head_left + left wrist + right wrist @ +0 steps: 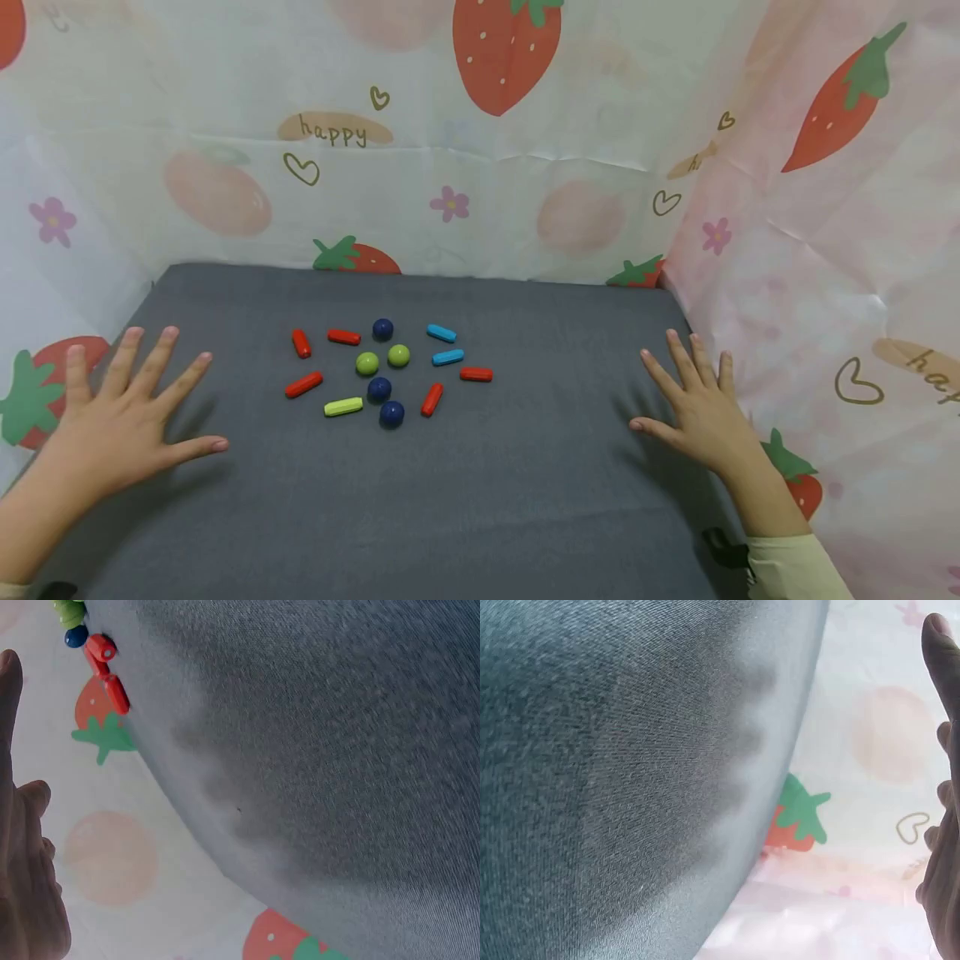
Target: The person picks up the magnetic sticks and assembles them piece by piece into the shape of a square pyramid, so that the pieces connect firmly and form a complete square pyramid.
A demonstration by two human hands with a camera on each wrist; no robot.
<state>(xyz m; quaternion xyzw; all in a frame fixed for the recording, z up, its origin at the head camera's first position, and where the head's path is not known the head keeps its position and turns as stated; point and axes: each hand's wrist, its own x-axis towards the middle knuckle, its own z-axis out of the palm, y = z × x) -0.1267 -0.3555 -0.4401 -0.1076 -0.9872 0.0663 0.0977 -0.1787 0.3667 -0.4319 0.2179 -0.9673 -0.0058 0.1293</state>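
Note:
My left hand (123, 425) is held over the left side of the grey cloth, fingers spread and holding nothing. On the right side my right hand (705, 408) hovers in the same way, its shadow on the cloth. Between them lie round beads: a dark blue one (383, 329) at the back, two more blue ones in front, and two green ones (367, 363). Around these lie several red stick-shaped beads (303, 384), two light blue sticks (447, 357) and one yellow-green stick (343, 407). The left hand is nearer to the beads than the right.
A grey cloth (487, 508) covers the table. White curtains with strawberry prints (506, 54) hang behind and on both sides, the right one (847, 275) close to the right forearm. A black strap (726, 550) sits at the right wrist.

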